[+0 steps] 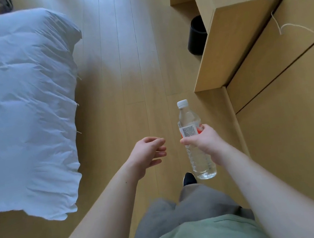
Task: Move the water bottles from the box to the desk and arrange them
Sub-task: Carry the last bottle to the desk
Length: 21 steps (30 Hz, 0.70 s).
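The right hand (202, 142) holds a water bottle (192, 134) around its middle, cap at twelve o'clock; the left hand (149, 154) hangs loose, holding nothing.

- We see soft, even daylight; a pale sheen runs down the floor (121, 43) from the top.
- The white duvet (18, 98) looks bluish, its folds lightly shaded.
- Wide-angle bending skews the desk (230, 28) edges.
- The top corners look slightly soft.
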Each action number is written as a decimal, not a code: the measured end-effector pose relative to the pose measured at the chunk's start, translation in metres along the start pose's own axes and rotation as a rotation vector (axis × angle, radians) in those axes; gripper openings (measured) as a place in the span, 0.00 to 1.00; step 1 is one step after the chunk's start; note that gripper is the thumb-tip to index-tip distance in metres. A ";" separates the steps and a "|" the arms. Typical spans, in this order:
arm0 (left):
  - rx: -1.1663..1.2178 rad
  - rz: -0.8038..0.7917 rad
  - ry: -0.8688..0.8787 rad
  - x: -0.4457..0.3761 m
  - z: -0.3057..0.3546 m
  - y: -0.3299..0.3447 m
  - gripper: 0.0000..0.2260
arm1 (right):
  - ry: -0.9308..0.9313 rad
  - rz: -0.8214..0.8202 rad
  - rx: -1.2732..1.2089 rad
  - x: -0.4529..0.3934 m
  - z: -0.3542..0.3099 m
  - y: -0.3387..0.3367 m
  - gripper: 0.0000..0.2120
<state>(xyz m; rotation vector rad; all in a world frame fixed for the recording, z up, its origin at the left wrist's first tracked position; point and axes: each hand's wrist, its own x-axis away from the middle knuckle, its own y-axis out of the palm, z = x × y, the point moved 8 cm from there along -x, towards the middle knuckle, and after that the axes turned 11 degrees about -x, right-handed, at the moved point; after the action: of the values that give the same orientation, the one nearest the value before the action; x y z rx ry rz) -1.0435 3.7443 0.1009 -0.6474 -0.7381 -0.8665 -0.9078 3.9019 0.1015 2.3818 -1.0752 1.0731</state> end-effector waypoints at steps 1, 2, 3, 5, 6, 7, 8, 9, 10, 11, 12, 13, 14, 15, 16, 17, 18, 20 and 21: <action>0.003 0.001 0.000 -0.009 0.014 -0.002 0.11 | 0.004 -0.002 0.005 -0.010 -0.012 -0.001 0.33; 0.009 0.003 -0.001 -0.018 0.026 -0.004 0.11 | 0.006 -0.006 0.010 -0.019 -0.024 -0.001 0.34; 0.015 0.006 -0.003 -0.026 0.038 -0.006 0.11 | 0.005 -0.013 0.012 -0.029 -0.035 -0.001 0.34; 0.008 0.008 -0.008 -0.044 0.058 -0.011 0.11 | 0.001 -0.027 0.016 -0.048 -0.057 -0.001 0.34; -0.001 0.005 -0.013 -0.053 0.068 -0.014 0.11 | 0.002 -0.028 0.017 -0.058 -0.068 0.000 0.34; -0.007 0.000 -0.019 -0.063 0.077 -0.017 0.11 | 0.003 -0.024 0.016 -0.068 -0.077 0.001 0.34; -0.008 -0.007 -0.025 -0.073 0.085 -0.020 0.12 | 0.007 -0.019 0.015 -0.078 -0.087 0.003 0.35; -0.006 -0.013 -0.030 -0.083 0.094 -0.023 0.12 | 0.010 -0.013 0.014 -0.089 -0.096 0.005 0.35; -0.003 -0.019 -0.032 -0.094 0.103 -0.027 0.12 | 0.012 -0.010 0.015 -0.100 -0.105 0.007 0.35; -0.001 -0.025 -0.033 -0.106 0.113 -0.032 0.12 | 0.012 -0.008 0.016 -0.112 -0.114 0.011 0.34; -0.003 -0.031 -0.033 -0.118 0.123 -0.038 0.12 | 0.014 -0.008 0.014 -0.123 -0.125 0.015 0.33; -0.007 -0.038 -0.032 -0.132 0.134 -0.044 0.12 | 0.016 -0.006 0.010 -0.135 -0.136 0.019 0.33; -0.013 -0.043 -0.029 -0.146 0.146 -0.051 0.12 | 0.019 -0.002 0.003 -0.147 -0.147 0.024 0.33; -0.016 -0.047 -0.027 -0.160 0.158 -0.059 0.12 | 0.022 0.004 -0.005 -0.159 -0.159 0.028 0.33; -0.019 -0.051 -0.029 -0.174 0.171 -0.068 0.12 | 0.028 0.009 -0.014 -0.171 -0.172 0.033 0.33; -0.022 -0.059 -0.031 -0.187 0.184 -0.077 0.12 | 0.032 0.012 -0.019 -0.183 -0.185 0.039 0.34; -0.027 -0.068 -0.034 -0.199 0.196 -0.086 0.12 | 0.038 0.015 -0.024 -0.194 -0.198 0.044 0.34; -0.050 -0.090 -0.032 -0.225 0.221 -0.103 0.12 | 0.041 0.023 -0.031 -0.216 -0.224 0.056 0.34; -0.058 -0.098 -0.026 -0.235 0.232 -0.110 0.11 | 0.037 0.028 -0.034 -0.225 -0.236 0.060 0.33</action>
<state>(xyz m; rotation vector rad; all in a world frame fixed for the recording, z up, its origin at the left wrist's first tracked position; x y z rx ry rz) -1.3100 3.9668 0.0737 -0.6799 -0.7755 -0.9738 -1.1700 4.1044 0.0911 2.3177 -1.1081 1.0950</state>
